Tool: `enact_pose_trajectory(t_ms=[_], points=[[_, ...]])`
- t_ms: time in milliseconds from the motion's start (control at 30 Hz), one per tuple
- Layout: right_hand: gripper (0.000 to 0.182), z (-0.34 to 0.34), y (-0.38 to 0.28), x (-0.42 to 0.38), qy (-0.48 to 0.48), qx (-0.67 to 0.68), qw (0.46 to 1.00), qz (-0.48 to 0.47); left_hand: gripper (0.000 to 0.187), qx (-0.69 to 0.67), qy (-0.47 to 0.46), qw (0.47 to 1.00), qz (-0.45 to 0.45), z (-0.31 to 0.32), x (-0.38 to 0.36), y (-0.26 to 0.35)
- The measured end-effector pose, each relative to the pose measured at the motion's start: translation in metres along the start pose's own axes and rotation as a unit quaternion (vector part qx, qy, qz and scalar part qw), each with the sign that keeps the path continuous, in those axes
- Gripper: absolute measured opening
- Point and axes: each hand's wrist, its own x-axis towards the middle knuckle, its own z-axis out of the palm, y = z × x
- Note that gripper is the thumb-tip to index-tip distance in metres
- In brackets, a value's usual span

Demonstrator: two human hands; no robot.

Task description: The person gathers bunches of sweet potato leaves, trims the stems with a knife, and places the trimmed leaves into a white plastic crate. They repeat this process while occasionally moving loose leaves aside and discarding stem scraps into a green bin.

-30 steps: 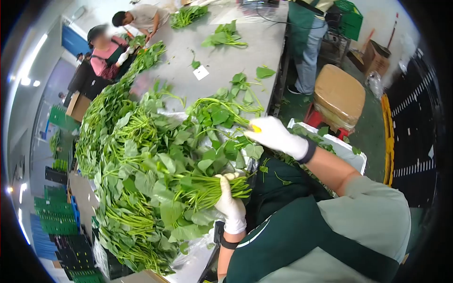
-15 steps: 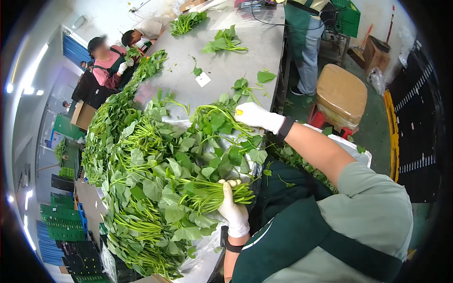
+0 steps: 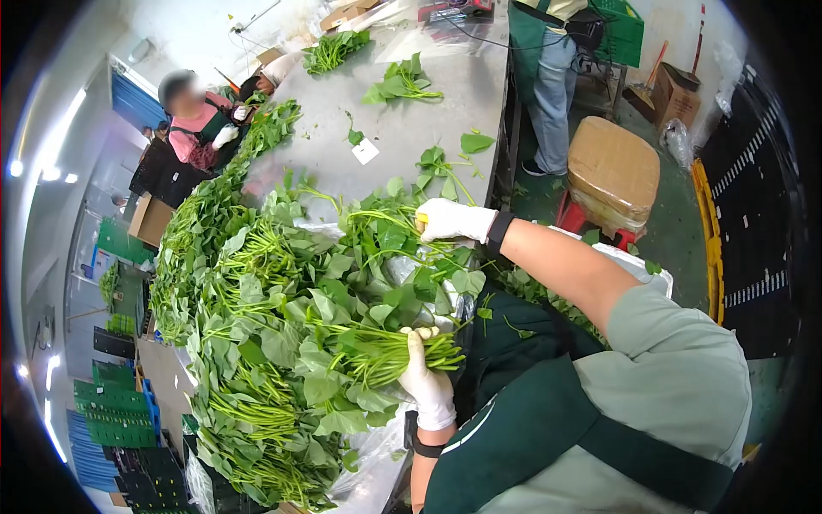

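My left hand [image 3: 425, 377], in a white glove, is wrapped round a thick bunch of leafy green stems [image 3: 372, 351]. The cut ends point right and the leaves spread left over the heap. Farther up, my gloved right hand [image 3: 452, 221] is closed at the stem ends of some loose greens [image 3: 377, 227]. A small yellow thing shows at its fingertips; its kind I cannot make out. Beneath and beside both hands lies a large heap of leafy greens [image 3: 248, 343], many with stems lined up in bunches. Clear plastic [image 3: 402, 270] shows between the two hands.
Small bunches [image 3: 402, 83] and a white card [image 3: 365, 152] lie on the metal table [image 3: 321, 154]. A person in pink [image 3: 193, 141] works at the far side; another person [image 3: 552, 94] stands at the right. A taped carton [image 3: 615, 171] rests on a red stool [image 3: 572, 210].
My right hand has shifted slightly left and down in the picture, staying at the loose stems. The left hand keeps its bunch almost still. The far person in pink has moved their hands.
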Motion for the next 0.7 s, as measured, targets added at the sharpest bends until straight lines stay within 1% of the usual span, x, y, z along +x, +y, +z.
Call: enact_pose_trajectory(t_ms=[67,100,133,200,233,267,300,333,400,433,467,533,567,600,633,667,700], points=[[0.028,-0.009,-0.009,-0.002,0.029,0.095,0.995,-0.01,0.015,-0.017,0.005,1.0,0.002,-0.004,0.0,-0.001],[0.025,-0.015,-0.017,-0.003,0.05,0.13,0.99,-0.031,0.016,-0.035,0.013,0.999,0.002,-0.005,0.0,-0.001],[0.023,-0.021,-0.023,-0.005,0.076,0.14,0.987,-0.024,0.016,-0.035,0.015,0.999,0.002,-0.005,-0.001,0.0],[0.024,-0.024,-0.026,-0.007,0.129,0.144,0.978,-0.077,0.015,-0.009,0.027,0.999,0.014,-0.004,-0.001,0.001],[0.024,-0.026,-0.027,-0.01,0.129,0.143,0.978,-0.077,0.015,-0.009,0.027,0.999,0.015,-0.004,0.0,0.002],[0.025,-0.029,-0.03,-0.016,0.142,0.035,0.988,-0.054,0.016,-0.009,0.011,1.0,0.015,-0.004,0.001,0.002],[0.026,-0.032,-0.034,-0.022,0.153,-0.074,0.985,-0.03,0.017,-0.009,-0.006,1.0,0.016,-0.004,0.001,0.002],[0.026,-0.034,-0.036,-0.026,0.155,-0.076,0.984,-0.033,0.017,-0.01,-0.007,1.0,0.019,-0.005,0.003,0.002],[0.03,-0.043,-0.047,-0.032,0.185,0.031,0.978,-0.09,0.019,-0.047,-0.006,0.999,0.005,-0.006,0.005,0.0],[0.031,-0.045,-0.054,-0.037,0.163,0.073,0.978,-0.103,0.019,-0.049,0.0,0.999,0.007,-0.005,0.005,0.001],[0.031,-0.044,-0.06,-0.042,0.156,0.075,0.979,-0.105,0.021,-0.055,0.003,0.999,-0.001,-0.003,0.007,0.002],[0.03,-0.039,-0.071,-0.049,0.133,0.122,0.966,-0.185,0.023,-0.062,0.015,0.998,-0.002,0.004,0.012,0.006],[0.031,-0.037,-0.082,-0.057,0.116,0.116,0.97,-0.18,0.023,-0.093,0.02,0.995,-0.01,0.01,0.014,0.009],[0.03,-0.033,-0.088,-0.063,0.12,0.057,0.973,-0.191,0.022,-0.123,0.026,0.992,-0.017,0.016,0.015,0.014],[0.03,-0.028,-0.098,-0.071,0.118,0.007,0.969,-0.216,0.027,-0.123,0.039,0.991,-0.025,0.021,0.016,0.019],[0.03,-0.024,-0.107,-0.079,0.116,-0.043,0.963,-0.24,0.028,-0.118,0.051,0.991,-0.026,0.026,0.017,0.021],[0.028,-0.02,-0.111,-0.086,0.088,-0.107,0.957,-0.255,0.026,-0.115,0.037,0.992,-0.024,0.027,0.018,0.022]])
